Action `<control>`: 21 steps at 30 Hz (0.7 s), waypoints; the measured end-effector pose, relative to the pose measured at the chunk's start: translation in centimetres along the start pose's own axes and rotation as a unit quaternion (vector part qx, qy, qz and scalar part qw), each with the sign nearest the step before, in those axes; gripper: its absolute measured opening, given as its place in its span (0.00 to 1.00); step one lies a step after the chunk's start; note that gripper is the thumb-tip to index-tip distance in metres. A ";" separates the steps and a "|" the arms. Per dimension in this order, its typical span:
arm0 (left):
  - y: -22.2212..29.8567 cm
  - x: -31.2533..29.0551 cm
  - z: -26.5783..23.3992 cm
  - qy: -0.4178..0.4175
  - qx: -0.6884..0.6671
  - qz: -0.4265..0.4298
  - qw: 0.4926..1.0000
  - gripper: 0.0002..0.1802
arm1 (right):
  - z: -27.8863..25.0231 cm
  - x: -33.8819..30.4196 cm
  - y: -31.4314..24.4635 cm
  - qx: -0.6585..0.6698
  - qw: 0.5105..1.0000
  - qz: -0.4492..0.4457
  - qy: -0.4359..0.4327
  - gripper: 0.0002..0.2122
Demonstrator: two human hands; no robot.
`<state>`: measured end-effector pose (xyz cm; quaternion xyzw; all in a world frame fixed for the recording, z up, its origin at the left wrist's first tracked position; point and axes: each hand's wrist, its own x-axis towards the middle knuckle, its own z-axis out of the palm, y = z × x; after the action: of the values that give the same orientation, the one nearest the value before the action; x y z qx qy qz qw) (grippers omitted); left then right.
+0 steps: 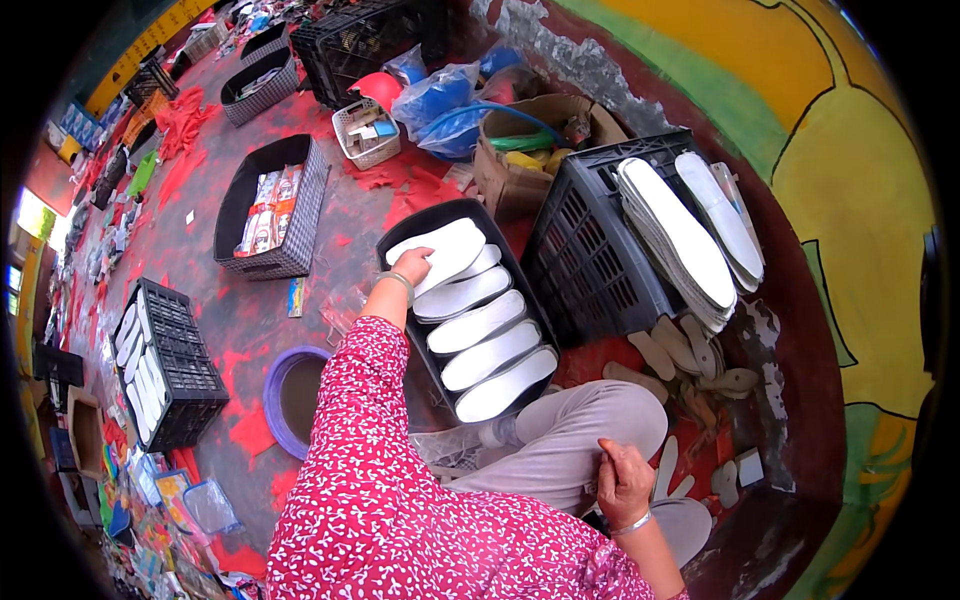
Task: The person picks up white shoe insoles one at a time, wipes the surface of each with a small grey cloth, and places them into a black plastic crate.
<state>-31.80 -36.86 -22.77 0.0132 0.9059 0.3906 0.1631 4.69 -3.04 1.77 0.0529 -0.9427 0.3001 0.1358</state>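
A dark rectangular bin (557, 335) in front of me holds a row of white shoe insoles (480, 322) in stacks. At the bin's far end my left hand (412, 265) is closed on the edge of a white insole (452, 243), which lies slanted over the stacks there. My right hand (625, 483) is drawn up beside my bent knee, its fingers curled in and nothing visible in them. To the right, tall stacks of white insoles (672, 235) lie on an upturned black crate (600, 250).
A purple basin (283, 400) of dark liquid stands left of my arm. Further left are a black crate (185, 370) of insoles and a grey bin (300, 225) of packets. Loose insoles (680, 345) lie by the painted wall (870, 200). Behind stand a cardboard box (500, 170) and a white basket (365, 150).
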 end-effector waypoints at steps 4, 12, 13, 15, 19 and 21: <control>-1.7 2.6 2.4 -0.023 -0.001 -0.043 0.999 0.21 | 0.2 0.4 0.5 0.014 1.000 0.000 0.003 0.12; 4.1 1.7 2.2 0.106 0.205 0.137 0.963 0.09 | 0.5 1.4 1.2 0.022 1.000 0.003 0.005 0.11; 4.4 1.2 2.6 0.132 0.264 0.158 0.942 0.08 | 0.5 1.4 1.3 0.025 1.000 0.002 0.005 0.11; 3.6 0.3 3.9 0.155 0.294 0.198 0.922 0.06 | 0.7 1.3 1.5 0.034 0.999 -0.001 0.009 0.11; 1.9 -0.6 6.1 0.149 0.364 0.252 0.884 0.06 | 0.7 1.3 1.8 0.040 0.999 -0.007 0.008 0.12; 1.6 -0.7 6.8 0.128 0.400 0.252 0.872 0.07 | 0.7 1.3 1.9 0.037 0.999 -0.009 0.007 0.12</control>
<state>-29.21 -31.04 -25.77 0.2548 0.9637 0.0206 -0.0775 2.98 -1.97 0.53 0.0641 -0.9295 0.3340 0.1431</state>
